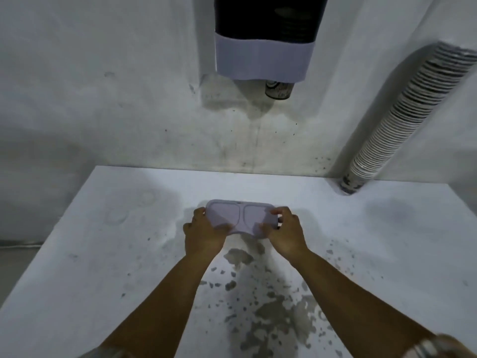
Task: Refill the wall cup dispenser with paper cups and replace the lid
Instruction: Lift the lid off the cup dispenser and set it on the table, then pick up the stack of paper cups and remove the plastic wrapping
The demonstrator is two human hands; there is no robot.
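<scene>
Both hands — left hand [204,229], right hand [282,232] — grasp the lid [241,215] by its ends, well below the dispenser [264,37]; it looks light, stiff plastic.

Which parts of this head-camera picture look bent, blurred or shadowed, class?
Head view: wide-angle distortion bows the tall stack of striped paper cups leaning on the wall; the wall-mounted dark dispenser with its pale lilac base casts a soft shadow below; the flat lilac plastic lid, held by left hand and right hand, is fairly sharp; frame corners blur.
</scene>
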